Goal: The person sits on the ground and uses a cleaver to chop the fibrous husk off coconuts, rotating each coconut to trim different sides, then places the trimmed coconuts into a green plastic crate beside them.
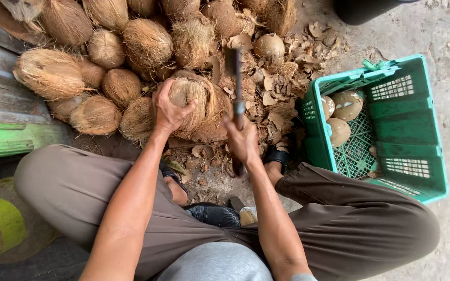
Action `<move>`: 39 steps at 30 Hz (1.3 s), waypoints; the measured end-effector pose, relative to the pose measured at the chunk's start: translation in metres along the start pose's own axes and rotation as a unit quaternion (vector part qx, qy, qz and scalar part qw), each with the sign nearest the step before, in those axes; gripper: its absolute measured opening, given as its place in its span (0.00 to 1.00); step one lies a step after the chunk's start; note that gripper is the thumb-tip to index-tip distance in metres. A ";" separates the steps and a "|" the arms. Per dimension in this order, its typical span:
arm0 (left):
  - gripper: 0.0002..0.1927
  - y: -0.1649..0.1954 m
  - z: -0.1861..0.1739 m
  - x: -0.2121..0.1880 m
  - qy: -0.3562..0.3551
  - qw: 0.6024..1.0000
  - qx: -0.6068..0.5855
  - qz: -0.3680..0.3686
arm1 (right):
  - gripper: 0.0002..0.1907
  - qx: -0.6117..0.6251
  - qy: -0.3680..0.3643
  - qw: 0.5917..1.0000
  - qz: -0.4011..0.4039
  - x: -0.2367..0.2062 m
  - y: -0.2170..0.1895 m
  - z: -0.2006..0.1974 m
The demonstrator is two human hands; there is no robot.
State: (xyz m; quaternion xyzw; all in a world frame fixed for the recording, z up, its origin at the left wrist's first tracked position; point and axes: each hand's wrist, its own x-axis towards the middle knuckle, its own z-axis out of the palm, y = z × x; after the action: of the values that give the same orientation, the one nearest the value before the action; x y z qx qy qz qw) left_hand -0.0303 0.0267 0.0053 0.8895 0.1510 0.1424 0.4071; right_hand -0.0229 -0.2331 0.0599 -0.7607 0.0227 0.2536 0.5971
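My left hand (169, 109) grips the side of a brown husked coconut (196, 96) resting on the ground between my knees. My right hand (241, 140) is closed around the handle of a cleaver (234, 67), whose dark blade points away from me just right of that coconut. A pile of fibrous coconuts (115, 47) lies beyond and to the left. Peeled pale coconuts (346, 106) sit inside a green plastic crate (417, 135) on my right.
Husk and shell scraps (282, 83) litter the concrete ahead. A green board (6, 140) and a green coconut (3, 221) lie at my left. A dark bin (360, 9) stands at the far right. My bent legs in brown trousers frame the work spot.
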 end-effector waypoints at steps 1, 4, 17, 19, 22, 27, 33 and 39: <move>0.44 -0.001 0.000 0.000 0.005 1.000 -0.012 0.006 | 0.15 0.060 0.022 0.995 -0.077 0.005 -0.004 -0.008; 0.46 -0.004 -0.002 -0.003 0.020 0.999 -0.035 0.017 | 0.19 0.163 0.075 0.969 -0.172 0.008 0.002 0.002; 0.48 0.000 0.006 -0.008 0.127 0.974 -0.135 -0.129 | 0.17 0.159 0.009 0.983 -0.088 -0.003 -0.010 0.014; 0.44 0.005 0.015 -0.012 0.167 0.959 -0.072 -0.217 | 0.18 0.143 0.030 0.981 -0.125 -0.009 -0.005 0.026; 0.42 0.013 0.026 -0.014 0.198 0.963 -0.097 -0.157 | 0.14 0.038 0.006 0.999 -0.012 -0.021 0.010 0.052; 0.40 0.021 0.026 -0.012 0.206 0.953 -0.055 -0.214 | 0.23 -0.053 -0.033 0.997 0.037 -0.021 -0.008 0.026; 0.50 0.015 0.031 -0.019 0.236 0.953 0.001 -0.189 | 0.20 0.243 0.054 0.952 -0.179 -0.015 -0.017 0.021; 0.52 0.014 0.026 -0.019 0.199 0.960 0.024 -0.197 | 0.14 -0.034 -0.076 0.986 0.148 -0.024 0.011 0.051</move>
State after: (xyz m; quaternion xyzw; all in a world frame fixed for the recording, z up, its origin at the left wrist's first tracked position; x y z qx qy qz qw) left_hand -0.0355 -0.0068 -0.0024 0.8052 0.4046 0.2298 0.3677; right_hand -0.0661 -0.1960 0.0517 -0.7471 0.0805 0.3968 0.5271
